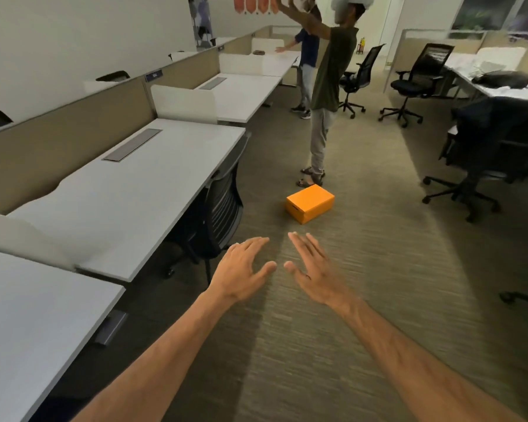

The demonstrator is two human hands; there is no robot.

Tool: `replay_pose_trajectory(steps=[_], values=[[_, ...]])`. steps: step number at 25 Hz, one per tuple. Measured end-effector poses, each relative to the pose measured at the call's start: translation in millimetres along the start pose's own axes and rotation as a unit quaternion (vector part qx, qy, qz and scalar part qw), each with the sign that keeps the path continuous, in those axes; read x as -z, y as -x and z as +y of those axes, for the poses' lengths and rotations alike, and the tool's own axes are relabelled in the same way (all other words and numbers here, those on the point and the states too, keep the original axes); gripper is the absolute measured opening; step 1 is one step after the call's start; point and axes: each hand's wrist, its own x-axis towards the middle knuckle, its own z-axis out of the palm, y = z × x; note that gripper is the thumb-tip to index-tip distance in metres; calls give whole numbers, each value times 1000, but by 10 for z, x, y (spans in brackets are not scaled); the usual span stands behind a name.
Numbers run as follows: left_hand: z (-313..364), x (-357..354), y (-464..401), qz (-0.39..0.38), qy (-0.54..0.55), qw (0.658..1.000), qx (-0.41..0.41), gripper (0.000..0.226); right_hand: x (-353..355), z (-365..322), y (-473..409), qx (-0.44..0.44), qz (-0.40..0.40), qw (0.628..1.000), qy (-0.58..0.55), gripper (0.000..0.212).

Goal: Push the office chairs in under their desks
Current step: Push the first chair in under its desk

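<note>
long row of white desks [153, 190] down the left, near to far, beige partition behind. carpeted aisle [363, 269] down the middle. second desk run [500, 83] far right.

chairs by size: dark chair [485, 153] on the right, out in the aisle, back turned toward view, well apart from its desk. two more black chairs [415, 83] and [358, 77] farther off, also loose in the aisle. mesh-back chair [223, 208] on the left already tucked under the near desk edge.

standing person [326, 95] mid-aisle, arms raised, headset on; another person partly hidden behind.

orange box [310, 203] on the carpet just ahead.

left hand [241, 269] and right hand [313, 269] held out over bare carpet, fingers spread and straight, palms down, thumbs near each other, holding nothing.

judged next target: the dark chair, ahead and to the right of both hands; right hand nearer. push line would run rightward, toward the right desk.
</note>
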Motion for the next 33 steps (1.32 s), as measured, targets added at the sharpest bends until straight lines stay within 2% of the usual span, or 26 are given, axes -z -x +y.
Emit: replay_pose_trajectory(steps=[6,13,19,24,33], values=[[-467,-231,-1054,-14,15,999,43,75,192,560,-1324,43,-7,999,-2,75],[-1415,-456,-2807,-14,9,999,41,72,231,1227,-2896,32,-25,999,25,81],[-2062,-527,-3887,-33,13,998,56,71,354,1610,-4150,20,-44,999,12,85],[-2778,-611,-4506,-8,12,990,139,64,188,1923,-5351,56,-110,992,16,75],[-3635,-859,-5238,49,-59,947,313,67,-37,2312,-7477,230,-203,951,29,73]])
